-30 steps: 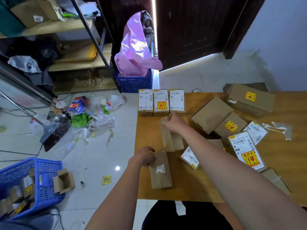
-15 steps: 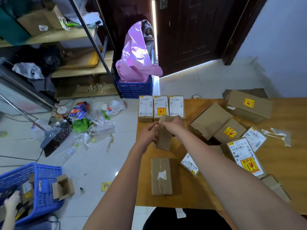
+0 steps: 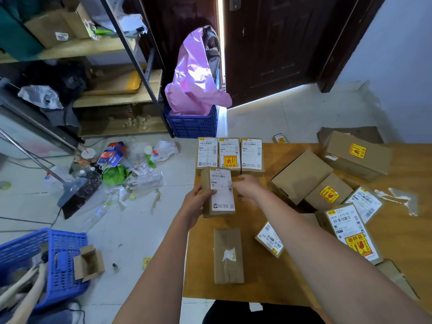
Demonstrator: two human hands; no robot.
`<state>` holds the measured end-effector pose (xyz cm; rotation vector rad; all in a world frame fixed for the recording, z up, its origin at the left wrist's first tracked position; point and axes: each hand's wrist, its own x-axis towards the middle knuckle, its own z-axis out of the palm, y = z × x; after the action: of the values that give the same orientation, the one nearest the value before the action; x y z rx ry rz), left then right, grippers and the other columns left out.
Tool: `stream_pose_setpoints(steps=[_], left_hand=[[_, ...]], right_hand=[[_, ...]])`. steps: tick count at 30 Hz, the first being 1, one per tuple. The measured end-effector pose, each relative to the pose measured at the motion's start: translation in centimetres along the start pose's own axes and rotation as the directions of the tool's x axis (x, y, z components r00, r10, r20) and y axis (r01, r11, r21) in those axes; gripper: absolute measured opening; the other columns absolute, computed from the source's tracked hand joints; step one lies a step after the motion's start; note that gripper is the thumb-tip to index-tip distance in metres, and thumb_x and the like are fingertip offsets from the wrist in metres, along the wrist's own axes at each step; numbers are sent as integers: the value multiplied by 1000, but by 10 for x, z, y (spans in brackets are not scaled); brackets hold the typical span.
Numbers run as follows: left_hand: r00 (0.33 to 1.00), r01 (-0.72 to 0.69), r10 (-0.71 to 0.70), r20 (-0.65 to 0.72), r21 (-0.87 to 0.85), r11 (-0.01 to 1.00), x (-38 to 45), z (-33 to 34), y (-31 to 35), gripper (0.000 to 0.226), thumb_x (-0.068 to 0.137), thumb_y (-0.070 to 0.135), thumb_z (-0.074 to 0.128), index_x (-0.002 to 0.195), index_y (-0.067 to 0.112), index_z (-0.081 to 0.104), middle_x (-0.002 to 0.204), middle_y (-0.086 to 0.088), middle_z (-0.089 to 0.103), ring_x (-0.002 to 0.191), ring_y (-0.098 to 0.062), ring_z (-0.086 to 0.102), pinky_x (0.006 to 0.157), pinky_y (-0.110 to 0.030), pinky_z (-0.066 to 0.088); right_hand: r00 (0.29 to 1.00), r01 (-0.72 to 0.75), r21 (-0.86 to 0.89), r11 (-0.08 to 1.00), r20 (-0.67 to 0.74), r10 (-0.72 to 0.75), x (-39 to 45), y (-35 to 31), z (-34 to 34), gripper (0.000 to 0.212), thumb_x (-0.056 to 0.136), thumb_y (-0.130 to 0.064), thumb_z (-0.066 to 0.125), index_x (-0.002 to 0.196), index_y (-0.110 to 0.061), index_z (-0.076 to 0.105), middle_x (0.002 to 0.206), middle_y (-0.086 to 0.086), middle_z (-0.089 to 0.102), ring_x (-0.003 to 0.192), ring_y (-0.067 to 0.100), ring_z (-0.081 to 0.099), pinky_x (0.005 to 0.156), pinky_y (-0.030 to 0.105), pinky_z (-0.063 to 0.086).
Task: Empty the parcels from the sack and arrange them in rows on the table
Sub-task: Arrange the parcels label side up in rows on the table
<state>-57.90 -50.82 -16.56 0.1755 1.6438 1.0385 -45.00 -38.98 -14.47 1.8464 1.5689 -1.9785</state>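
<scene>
A small brown parcel with a white label facing up lies at the table's left edge, just below a row of three labelled parcels at the far left corner. My left hand grips its left side. My right hand is blurred, fingers spread, beside its right edge. Another brown parcel, label down, lies nearer to me. Loose parcels are piled on the right of the wooden table.
A blue crate with cardboard sits on the floor at lower left, another person's hand in it. Rubbish lies scattered on the tiles. A pink sack stands in a blue crate by the door. Shelves fill the left wall.
My left hand left the near parcel and joined my right hand on the other. That parcel was turned label up and now lies below the row of three.
</scene>
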Motion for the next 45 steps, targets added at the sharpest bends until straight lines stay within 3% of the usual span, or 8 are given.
stream_pose_setpoints(steps=[4, 7, 12, 16, 23, 26, 30, 45], left_hand=[[999, 30, -30, -35, 17, 999, 7, -6, -2, 56, 88, 24, 71, 137, 24, 45, 120, -6, 65, 103, -25, 66, 86, -46, 58], [998, 45, -45, -37, 7, 999, 12, -9, -6, 53, 90, 24, 69, 138, 21, 46, 123, -7, 65, 103, -26, 67, 83, -43, 60], [998, 27, -19, -60, 132, 991, 25, -14, -9, 47, 93, 25, 65, 138, 19, 53, 126, -4, 66, 103, -22, 67, 71, -32, 62], [996, 20, 1, -91, 227, 974, 37, -20, -11, 40, 95, 19, 62, 134, 16, 57, 129, -6, 64, 110, -26, 65, 86, -42, 59], [989, 67, -21, -145, 319, 945, 53, -33, -19, 37, 96, 20, 60, 133, 13, 57, 129, -8, 64, 111, -28, 65, 85, -40, 58], [988, 63, -13, -151, 329, 942, 57, -36, -19, 38, 97, 21, 59, 134, 13, 57, 131, -8, 63, 112, -29, 65, 81, -38, 59], [988, 38, 13, -154, 321, 946, 60, -38, -18, 41, 97, 21, 59, 137, 13, 54, 133, -8, 61, 112, -29, 64, 68, -27, 56], [987, 41, 2, -161, 262, 964, 64, -39, -15, 41, 96, 19, 59, 137, 13, 54, 134, -7, 61, 112, -28, 64, 68, -26, 56]], right_hand=[[980, -88, 66, 994, 184, 75, 4, 5, 3, 34, 97, -17, 59, 130, -11, 55, 108, 4, 68, 91, 20, 64, 91, 41, 52], [975, -73, 36, 997, 214, 64, 11, 8, 8, 33, 96, -15, 60, 129, -11, 56, 112, 5, 68, 96, 21, 65, 85, 38, 52], [992, -46, -72, 996, 115, 54, 29, 8, 25, 36, 95, -13, 61, 131, -10, 55, 128, 8, 64, 115, 26, 61, 90, 40, 50], [999, -31, -138, 990, 27, 35, 39, 8, 39, 36, 95, -9, 61, 130, -6, 52, 129, 10, 62, 116, 28, 60, 72, 32, 50], [998, -51, -245, 968, 13, 56, 65, 20, 60, 32, 90, -11, 66, 120, -10, 55, 122, 9, 65, 100, 24, 65, 74, 33, 59], [998, -60, -229, 972, 11, 65, 70, 20, 65, 30, 91, -11, 67, 118, -10, 55, 122, 9, 65, 104, 25, 65, 75, 33, 59], [998, -57, -240, 969, 16, 63, 74, 18, 68, 24, 91, -11, 66, 113, -9, 58, 123, 8, 66, 107, 26, 65, 65, 28, 56], [994, -88, -215, 973, 37, 99, 78, 10, 69, 32, 92, -11, 64, 123, -7, 58, 124, 9, 65, 110, 27, 62, 67, 31, 53]])
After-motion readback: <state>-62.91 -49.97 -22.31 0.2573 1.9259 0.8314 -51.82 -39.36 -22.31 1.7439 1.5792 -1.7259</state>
